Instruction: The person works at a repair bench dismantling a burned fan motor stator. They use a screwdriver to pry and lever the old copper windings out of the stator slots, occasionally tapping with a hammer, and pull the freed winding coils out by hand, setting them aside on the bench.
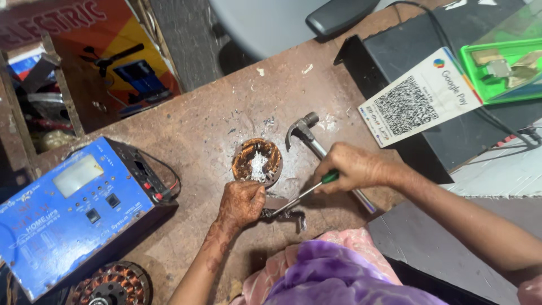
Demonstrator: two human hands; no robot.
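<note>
A small dark metal part [285, 214] lies at the near edge of the bench [197, 130], just in front of the person's lap. The left hand [241, 202] is closed on its left end, pinning it to the surface. The right hand [353, 168] is clamped around the green handle of a screwdriver [307, 192], whose shaft slants down so that the tip meets the part. The two hands stand apart, joined only through tool and workpiece.

Judged step: the screwdriver is being worked into the part, prying or turning; which of these cannot be told. The next move would call for a firm hold by the left hand and steady pressure along the shaft, so the tip does not slip toward the fingers.

Just beyond the part sits a copper-wound stator [257, 162], touching neither hand. A claw hammer [316, 148] lies under the right hand. A blue power unit [68, 214] stands at the left, with a second wound stator [113, 285] near it.
</note>
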